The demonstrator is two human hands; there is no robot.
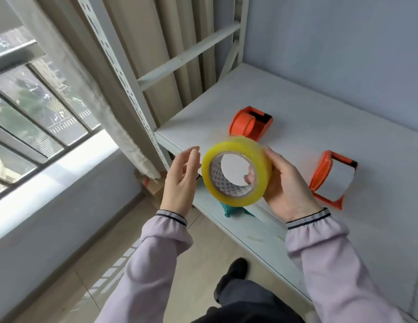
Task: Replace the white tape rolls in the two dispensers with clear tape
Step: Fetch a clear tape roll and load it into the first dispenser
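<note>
My right hand [288, 183] holds a yellowish clear tape roll [210, 173] upright over the shelf's front edge, fingers wrapped through its core. My left hand [182, 180] hovers just left of the roll, fingers spread, not touching it. Two orange tape dispensers lie on the white shelf [296, 108]. The far dispenser [250, 123] sits behind the roll and shows an empty orange hub. The near dispenser [331, 178] lies right of my right hand with a white tape roll in it.
A teal object [229, 209] pokes out below the roll at the shelf edge. The perforated metal shelf upright [124, 73] stands to the left, with curtains and a window behind. A small box [152, 185] sits on the tiled floor by my shoe [231, 273].
</note>
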